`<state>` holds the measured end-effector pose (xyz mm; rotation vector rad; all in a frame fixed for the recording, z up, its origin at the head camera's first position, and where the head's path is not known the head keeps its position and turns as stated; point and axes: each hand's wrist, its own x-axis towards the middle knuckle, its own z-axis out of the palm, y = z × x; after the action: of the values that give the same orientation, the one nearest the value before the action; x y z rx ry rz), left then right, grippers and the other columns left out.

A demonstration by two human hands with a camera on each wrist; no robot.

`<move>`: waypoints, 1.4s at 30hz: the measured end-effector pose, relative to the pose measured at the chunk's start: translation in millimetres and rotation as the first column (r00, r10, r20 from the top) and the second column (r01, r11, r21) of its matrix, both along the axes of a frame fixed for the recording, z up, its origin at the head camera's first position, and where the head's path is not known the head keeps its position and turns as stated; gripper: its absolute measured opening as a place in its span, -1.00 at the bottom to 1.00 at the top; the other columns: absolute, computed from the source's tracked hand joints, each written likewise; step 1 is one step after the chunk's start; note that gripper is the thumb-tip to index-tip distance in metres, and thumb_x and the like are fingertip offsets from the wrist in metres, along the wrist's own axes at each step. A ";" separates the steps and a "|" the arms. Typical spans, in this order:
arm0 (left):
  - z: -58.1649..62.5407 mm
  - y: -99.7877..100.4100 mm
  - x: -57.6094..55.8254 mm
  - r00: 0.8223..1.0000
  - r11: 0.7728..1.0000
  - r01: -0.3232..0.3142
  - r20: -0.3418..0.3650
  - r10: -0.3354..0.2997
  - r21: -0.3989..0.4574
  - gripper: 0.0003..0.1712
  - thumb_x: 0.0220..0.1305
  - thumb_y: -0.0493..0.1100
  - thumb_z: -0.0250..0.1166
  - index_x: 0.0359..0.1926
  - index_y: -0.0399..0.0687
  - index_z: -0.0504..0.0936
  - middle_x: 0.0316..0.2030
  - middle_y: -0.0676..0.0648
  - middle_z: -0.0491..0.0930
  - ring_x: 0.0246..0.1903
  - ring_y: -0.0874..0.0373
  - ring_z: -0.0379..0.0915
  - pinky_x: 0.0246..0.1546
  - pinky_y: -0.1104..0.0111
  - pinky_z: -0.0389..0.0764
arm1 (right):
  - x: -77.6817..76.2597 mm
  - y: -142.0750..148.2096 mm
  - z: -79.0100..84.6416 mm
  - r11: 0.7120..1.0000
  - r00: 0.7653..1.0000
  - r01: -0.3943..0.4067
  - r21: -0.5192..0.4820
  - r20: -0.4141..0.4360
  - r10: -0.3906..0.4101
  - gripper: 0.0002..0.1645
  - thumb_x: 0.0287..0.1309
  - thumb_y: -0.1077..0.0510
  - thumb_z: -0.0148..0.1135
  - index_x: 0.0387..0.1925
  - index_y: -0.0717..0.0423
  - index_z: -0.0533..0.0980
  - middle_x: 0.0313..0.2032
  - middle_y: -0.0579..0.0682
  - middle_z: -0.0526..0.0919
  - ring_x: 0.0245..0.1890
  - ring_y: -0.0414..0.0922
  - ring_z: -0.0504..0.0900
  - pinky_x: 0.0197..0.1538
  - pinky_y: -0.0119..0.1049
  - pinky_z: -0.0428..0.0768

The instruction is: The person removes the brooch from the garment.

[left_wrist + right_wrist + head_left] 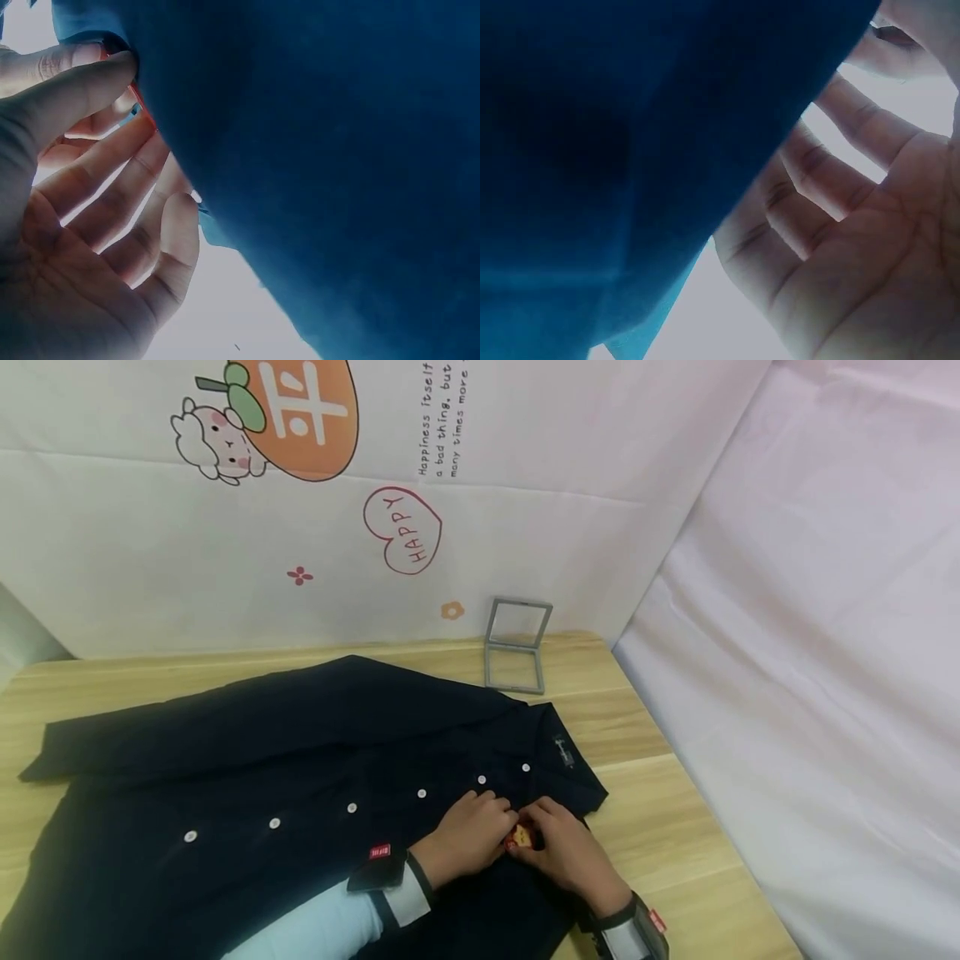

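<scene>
A dark navy shirt [315, 718] with a row of white buttons lies spread out, its collar toward the right. At its chest a small red and yellow badge [522, 837] shows between the two hands. My left hand [472, 835] is at the badge's left side, pinching the dark cloth there; in the left wrist view, a red edge [142, 107] shows beside its thumb. From the right, my right hand [566, 852] holds the badge between thumb and fingers. The right wrist view shows the right fingers [810, 161] partly hidden by cloth. The badge's back is hidden.
The shirt lies on a wood-patterned table [637, 718]. Beyond the collar, a grey hinged frame [513, 646] stands opened near the table's back edge. A white printed cloth [525, 543] hangs behind, and a plain white curtain [825, 652] hangs on the right.
</scene>
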<state>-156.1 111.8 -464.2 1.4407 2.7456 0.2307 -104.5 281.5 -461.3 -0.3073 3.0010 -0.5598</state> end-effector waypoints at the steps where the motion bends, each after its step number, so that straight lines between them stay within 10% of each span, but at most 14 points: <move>1: -0.4 0.1 0.0 1.000 1.000 -0.002 -0.012 0.002 0.000 -0.73 0.14 0.03 0.43 -0.15 0.12 0.69 -0.22 0.10 0.65 -0.27 0.23 0.53 -0.32 0.41 0.51 | -0.4 -0.4 -0.1 1.000 1.000 0.002 0.009 0.003 -0.002 -0.53 -0.06 -0.02 0.53 -0.12 0.06 0.60 -0.17 -0.10 0.57 -0.23 -0.23 0.52 -0.14 -0.25 0.59; 21: 0.2 -5.8 3.6 0.999 0.999 -0.014 -0.037 0.016 0.036 -0.81 0.16 0.01 0.41 -0.23 0.10 0.68 -0.33 0.08 0.61 -0.36 0.23 0.49 -0.40 0.44 0.46 | -4.9 2.2 -0.6 0.993 0.993 -0.113 -0.017 -0.028 0.113 -0.60 -0.13 0.06 0.58 -0.29 0.00 0.53 -0.23 -0.17 0.54 -0.29 -0.27 0.44 -0.26 -0.38 0.48; 42: 2.7 -13.8 -2.4 0.997 0.993 -0.070 -0.030 0.073 0.093 -0.84 0.18 -0.18 0.36 -0.18 0.05 0.69 -0.35 0.05 0.61 -0.42 0.25 0.52 -0.50 0.48 0.41 | -20.0 7.5 2.3 0.965 0.969 -0.243 -0.099 0.016 0.245 -0.63 -0.03 0.16 0.51 -0.47 -0.05 0.39 0.01 -0.08 0.57 -0.02 -0.15 0.54 0.05 -0.17 0.58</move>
<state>-158.4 98.0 -461.5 1.3790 2.8523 0.3420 -124.6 289.0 -459.0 -0.6590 2.8543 -0.6768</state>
